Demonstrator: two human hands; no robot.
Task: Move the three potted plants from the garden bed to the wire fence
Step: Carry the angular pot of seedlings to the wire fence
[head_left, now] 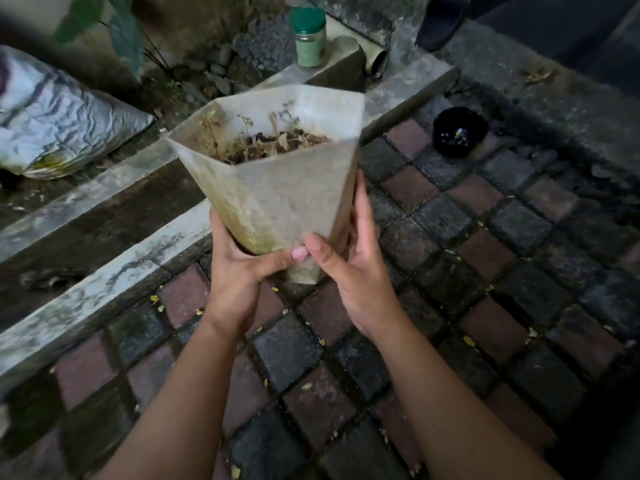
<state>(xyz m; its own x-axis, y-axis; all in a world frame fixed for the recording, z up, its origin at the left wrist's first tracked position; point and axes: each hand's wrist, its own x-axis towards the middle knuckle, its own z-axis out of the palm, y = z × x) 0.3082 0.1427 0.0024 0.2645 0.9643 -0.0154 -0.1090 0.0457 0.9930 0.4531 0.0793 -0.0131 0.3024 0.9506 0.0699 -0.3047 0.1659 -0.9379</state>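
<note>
A tall, pale grey, angular pot with dry soil and withered stems is held in the air above the paving, tilted slightly away from me. My left hand grips its narrow lower part from the left, thumb across the front. My right hand holds the same part from the right, fingers up the side and thumb on the front. The pot's base shows just below my thumbs. No wire fence appears in view.
A concrete gutter and kerb run diagonally at left, beside the garden bed. A white sack lies at far left. A green-lidded jar stands by a pipe end. A small black pot sits on the brick paving.
</note>
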